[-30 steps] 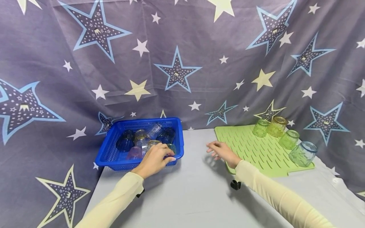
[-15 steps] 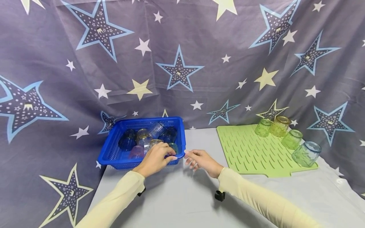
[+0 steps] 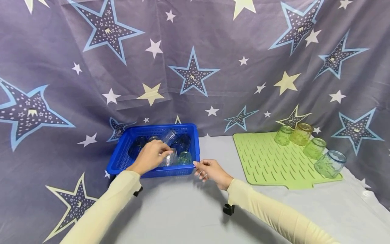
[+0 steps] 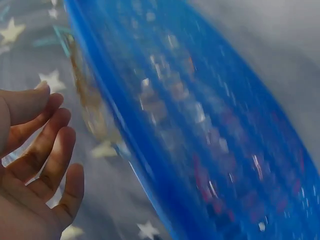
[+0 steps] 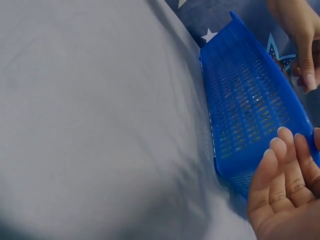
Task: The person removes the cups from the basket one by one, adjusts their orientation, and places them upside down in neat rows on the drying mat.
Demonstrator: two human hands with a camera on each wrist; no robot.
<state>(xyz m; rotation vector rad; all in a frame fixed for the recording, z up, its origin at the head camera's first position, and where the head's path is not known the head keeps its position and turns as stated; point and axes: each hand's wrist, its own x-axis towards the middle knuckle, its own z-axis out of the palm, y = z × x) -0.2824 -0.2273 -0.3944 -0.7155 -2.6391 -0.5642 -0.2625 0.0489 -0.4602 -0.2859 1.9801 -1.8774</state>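
A blue plastic basket (image 3: 199,145) holds several glasses, some clear, some dark. My left hand (image 3: 151,156) hovers over its front part with fingers loosely bent; in the left wrist view nothing is between thumb and fingers. Just right of that hand are a clear glass (image 3: 171,158) and a greenish glass (image 3: 185,158); the hand hides some others. At the basket's front right corner, my right hand (image 3: 211,172) pinches the rim between thumb and index finger. Its other fingers (image 5: 277,165) lie slightly bent beside the outer wall in the right wrist view.
On the right lies a green drying mat (image 3: 259,156). Several tinted glasses stand along its right side, among them a yellow glass (image 3: 301,134) and a bluish-green glass (image 3: 330,164). A star-patterned curtain (image 3: 195,112) hangs behind the light grey tabletop (image 3: 182,210).
My right hand has come left from beside the mat to the basket's corner and taken its rim. My left hand has left the front right rim, moving left and up over the glasses.
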